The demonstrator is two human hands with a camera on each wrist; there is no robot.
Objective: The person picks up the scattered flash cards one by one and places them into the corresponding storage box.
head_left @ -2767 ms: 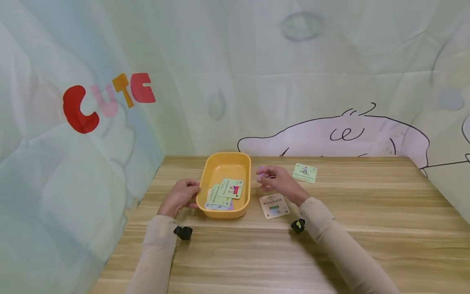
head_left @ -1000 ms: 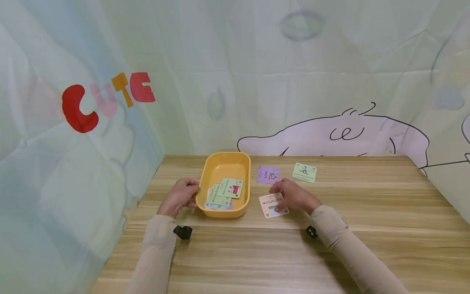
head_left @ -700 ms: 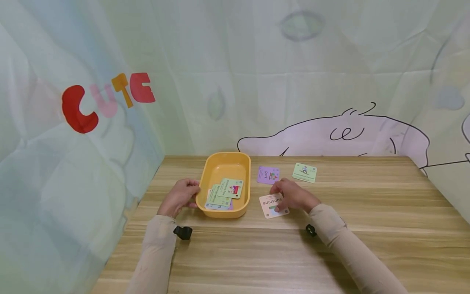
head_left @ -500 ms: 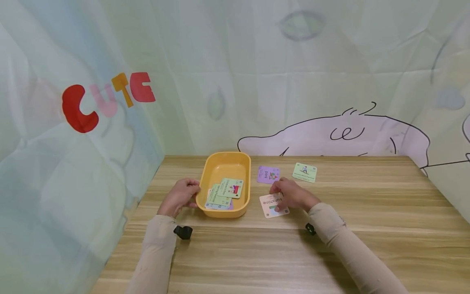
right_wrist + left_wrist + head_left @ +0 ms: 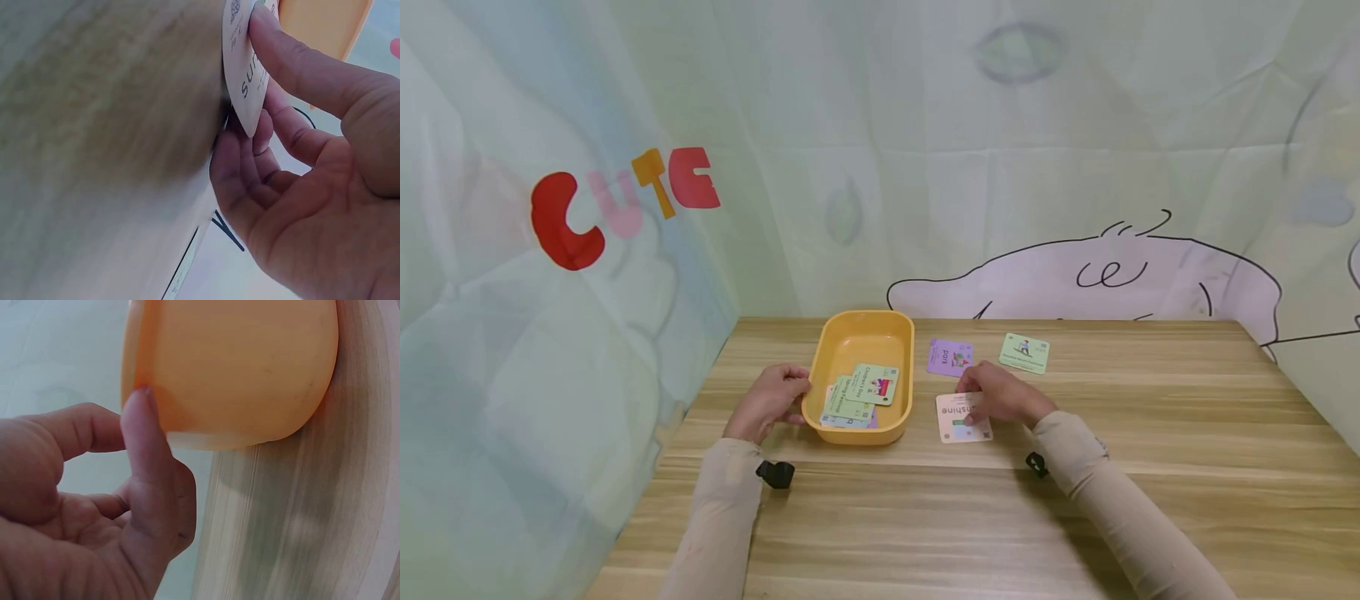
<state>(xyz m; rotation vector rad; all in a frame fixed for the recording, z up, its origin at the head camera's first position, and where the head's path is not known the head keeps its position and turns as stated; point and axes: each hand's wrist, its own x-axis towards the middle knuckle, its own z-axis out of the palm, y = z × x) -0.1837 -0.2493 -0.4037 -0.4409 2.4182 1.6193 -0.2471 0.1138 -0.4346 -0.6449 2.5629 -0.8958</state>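
Observation:
My left hand (image 5: pixel 767 402) pinches the left rim of a yellow plastic bin (image 5: pixel 861 437), thumb and forefinger meeting at the edge in the left wrist view. Right of the bin, my right hand (image 5: pixel 1006 395) holds a pale pink "sunshine" word card (image 5: pixel 952 423) by its right side. In the right wrist view the thumb presses the printed face of the card (image 5: pixel 240 69), other fingers are behind its edge, and the card tilts up from the table. Several word cards lie overlapped inside the bin, a green "Children's Day" card (image 5: pixel 874 385) on top.
Just beyond my right hand lies a purple "park" card (image 5: pixel 947 357). A green card (image 5: pixel 1025 353) with a small figure sits farther back to the right. The wooden table (image 5: pixel 880 533) meets a printed cloth backdrop (image 5: pixel 820 167) behind and at left.
My right hand has come nearer from the purple card to the sunshine card, which has since turned slightly and lifted at an edge. The left hand has stayed on the bin.

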